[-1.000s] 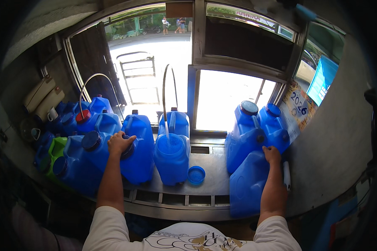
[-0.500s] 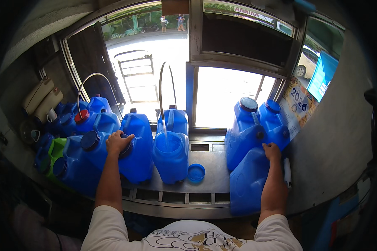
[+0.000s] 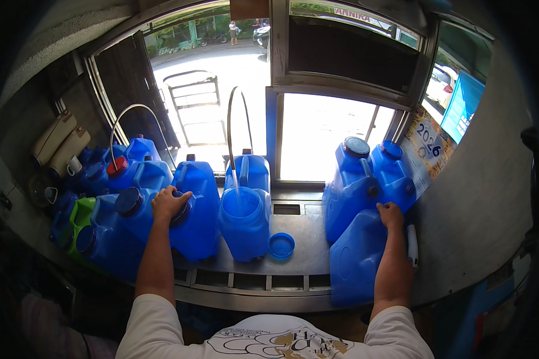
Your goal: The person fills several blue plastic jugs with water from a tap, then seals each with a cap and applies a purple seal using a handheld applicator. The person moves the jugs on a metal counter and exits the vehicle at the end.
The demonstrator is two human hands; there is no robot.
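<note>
My left hand (image 3: 169, 203) rests with curled fingers on the dark blue cap (image 3: 182, 214) of a blue water jug (image 3: 196, 203) standing on the counter. In the middle, an uncapped blue jug (image 3: 243, 230) takes water from a thin curved tube (image 3: 231, 128) that reaches into its wide mouth. Its loose blue lid (image 3: 281, 246) lies beside it on the right. On the right, my right hand (image 3: 390, 215) is closed at the upper edge of a blue jug (image 3: 356, 260) at the counter's front; its exact hold is partly hidden.
Two capped blue jugs (image 3: 347, 191) stand behind the right one. Several more blue jugs and a green one (image 3: 81, 221) crowd the left, where a second tube (image 3: 141, 106) arches over a red-rimmed mouth (image 3: 118, 165). A metal counter (image 3: 302, 230) has slots along its front, below bright windows.
Both hands and the jugs hold nearly the same places. Outside the window, a dark vehicle has come into view at the top, and the white car at the right has shifted.
</note>
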